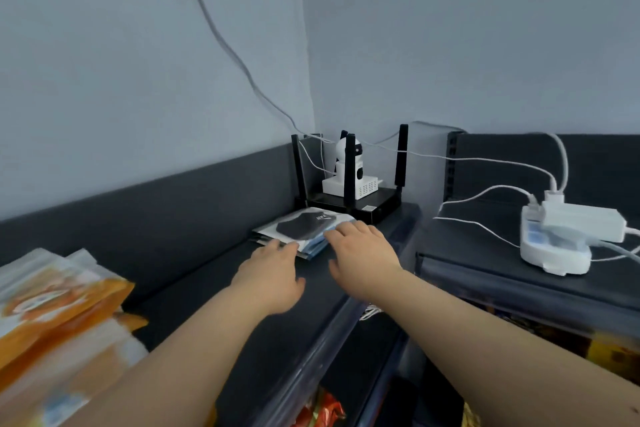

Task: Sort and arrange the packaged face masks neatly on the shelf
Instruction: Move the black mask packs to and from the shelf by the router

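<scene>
Near the frame's centre, a stack of masks is lying on the dark shelf, just in front of a router. The left hand is touching the stack's near edge with relaxed fingers. The right hand is resting spread, straight fingers on the stack's right corner. Orange packs are lying at lower left.

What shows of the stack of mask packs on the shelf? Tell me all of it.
The stack of mask packs lies flat on the dark shelf, just before the black router. The top pack is clear plastic showing a black mask on white; blue-edged packs lie beneath, slightly fanned. The left hand touches its near edge, the right hand its right corner.
</scene>
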